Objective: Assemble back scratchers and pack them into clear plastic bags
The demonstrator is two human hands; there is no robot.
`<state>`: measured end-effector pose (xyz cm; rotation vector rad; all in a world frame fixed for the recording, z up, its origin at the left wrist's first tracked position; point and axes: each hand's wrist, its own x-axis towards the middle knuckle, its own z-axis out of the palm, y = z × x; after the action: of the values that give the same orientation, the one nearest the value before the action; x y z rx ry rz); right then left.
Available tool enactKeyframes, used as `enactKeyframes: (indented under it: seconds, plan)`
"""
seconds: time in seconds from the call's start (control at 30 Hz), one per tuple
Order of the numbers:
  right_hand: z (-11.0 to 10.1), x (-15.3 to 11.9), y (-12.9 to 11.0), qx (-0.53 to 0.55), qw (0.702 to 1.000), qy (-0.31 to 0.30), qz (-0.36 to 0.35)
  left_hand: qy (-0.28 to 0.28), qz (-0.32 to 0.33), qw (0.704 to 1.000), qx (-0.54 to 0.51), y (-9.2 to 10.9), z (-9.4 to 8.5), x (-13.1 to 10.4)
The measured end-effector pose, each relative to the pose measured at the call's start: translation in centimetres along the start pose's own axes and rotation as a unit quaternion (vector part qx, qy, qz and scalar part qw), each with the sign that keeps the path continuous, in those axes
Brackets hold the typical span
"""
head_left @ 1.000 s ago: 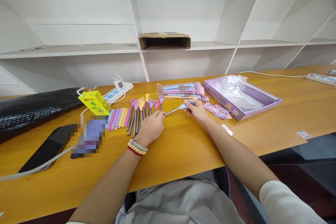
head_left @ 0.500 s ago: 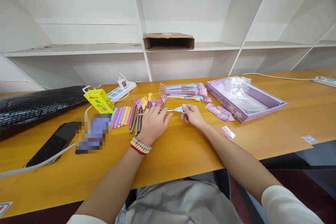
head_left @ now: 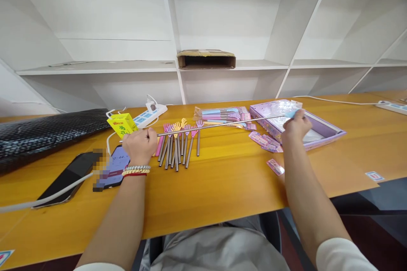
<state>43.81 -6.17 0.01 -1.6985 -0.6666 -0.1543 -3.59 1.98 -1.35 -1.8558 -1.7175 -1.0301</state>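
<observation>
A thin metal telescopic rod (head_left: 216, 125) stretches between my two hands above the table. My left hand (head_left: 140, 146) is closed round its thicker end. At the other end, my right hand (head_left: 295, 126) grips the light blue claw head (head_left: 290, 114), mostly covered by the fingers. Below the rod lie several metal rods with pink, purple and yellow hand-shaped heads (head_left: 176, 129). Coloured tubes are partly hidden behind my left hand. Bagged claws (head_left: 222, 115) lie farther back, and small printed cards (head_left: 265, 141) are beside the purple box (head_left: 300, 146).
A yellow carton (head_left: 122, 125) stands near a power strip (head_left: 149, 116). Two phones, one black (head_left: 71, 178), lie at left beside a white cable (head_left: 63, 190). A black textured bag (head_left: 54, 135) is behind them. White shelves hold a cardboard box (head_left: 206, 59).
My hands have moved far apart, left hand to the left and right hand to the right, and the rod between them is now drawn out long. The view has shifted slightly.
</observation>
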Motion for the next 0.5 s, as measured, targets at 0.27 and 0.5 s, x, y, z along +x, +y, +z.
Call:
enactKeyframes:
  seconds: [0.27, 0.5]
  plan:
    - [-5.6, 4.4, -0.8, 0.103, 0.985, 0.128, 0.052, -0.012, 0.012, 1.0, 0.013, -0.1, 0.9, 0.2]
    - [-3.9, 1.0, -1.5, 0.249, 0.963, 0.055, 0.085, -0.108, -0.057, 0.988, 0.091, 1.6, 0.0, 0.6]
